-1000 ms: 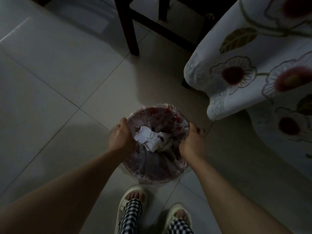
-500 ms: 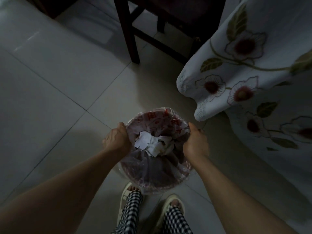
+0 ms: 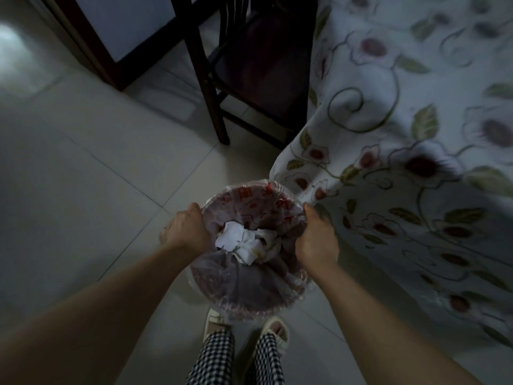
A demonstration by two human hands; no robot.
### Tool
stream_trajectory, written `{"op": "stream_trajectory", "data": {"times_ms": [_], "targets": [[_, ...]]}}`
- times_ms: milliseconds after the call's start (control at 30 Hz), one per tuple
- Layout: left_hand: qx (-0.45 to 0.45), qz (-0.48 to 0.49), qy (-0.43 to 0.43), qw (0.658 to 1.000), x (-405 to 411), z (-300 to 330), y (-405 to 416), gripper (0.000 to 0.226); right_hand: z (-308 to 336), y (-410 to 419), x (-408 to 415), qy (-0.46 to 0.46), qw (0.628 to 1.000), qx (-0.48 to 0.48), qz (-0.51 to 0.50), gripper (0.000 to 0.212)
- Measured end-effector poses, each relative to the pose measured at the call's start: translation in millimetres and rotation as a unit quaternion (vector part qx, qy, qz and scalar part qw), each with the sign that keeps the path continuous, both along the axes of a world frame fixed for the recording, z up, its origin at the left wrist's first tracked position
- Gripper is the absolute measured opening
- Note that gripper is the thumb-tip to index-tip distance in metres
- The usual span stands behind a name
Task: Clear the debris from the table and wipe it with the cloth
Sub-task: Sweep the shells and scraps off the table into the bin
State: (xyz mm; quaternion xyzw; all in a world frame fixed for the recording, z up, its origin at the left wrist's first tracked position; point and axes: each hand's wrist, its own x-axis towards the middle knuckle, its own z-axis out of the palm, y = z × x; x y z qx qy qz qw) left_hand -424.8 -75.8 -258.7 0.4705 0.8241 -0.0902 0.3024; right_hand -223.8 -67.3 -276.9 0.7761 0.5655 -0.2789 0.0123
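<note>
Both your left hand (image 3: 185, 230) at 9 o'clock and right hand (image 3: 316, 240) at 3 o'clock grip the rim of the lined bin (image 3: 247, 290) beside the tablecloth (image 3: 394, 151), crumpled tissue (image 3: 244, 241) inside; likely light, liner slippery, so hold the rigid rim

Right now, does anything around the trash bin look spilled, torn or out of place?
Nothing looks spilled. The crumpled white tissues sit inside the lined trash bin, which the left hand and right hand grip at opposite rims. The floral tablecloth hangs down right beside the bin.
</note>
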Motion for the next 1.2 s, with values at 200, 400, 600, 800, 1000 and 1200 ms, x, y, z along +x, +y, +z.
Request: {"op": "stream_trajectory", "data": {"times_ms": [200, 400, 600, 800, 1000, 1200], "targets": [[0.018, -0.029, 0.003, 0.999, 17, 62, 3, 0.032, 62, -5, 20, 0.001, 1.0, 0.023, -0.014, 0.067], [0.023, -0.114, -0.009, 0.993, 39, 93, 7, 0.029, 107, -18, 46, -0.013, 0.997, 0.022, -0.069, 0.065], [0.045, -0.183, -0.067, 0.98, 74, 115, 17, 0.03, 141, -37, 80, -0.032, 0.988, 0.032, -0.148, 0.048], [0.057, -0.252, -0.09, 0.962, 121, 126, 19, 0.032, 160, -59, 119, -0.012, 0.974, 0.055, -0.218, 0.034], [0.029, -0.257, -0.078, 0.963, 154, 118, 22, 0.03, 177, -65, 155, -0.038, 0.959, 0.135, -0.247, 0.036], [-0.003, -0.278, -0.05, 0.959, 182, 104, 24, 0.031, 195, -46, 198, -0.049, 0.935, 0.231, -0.265, 0.039]]}}
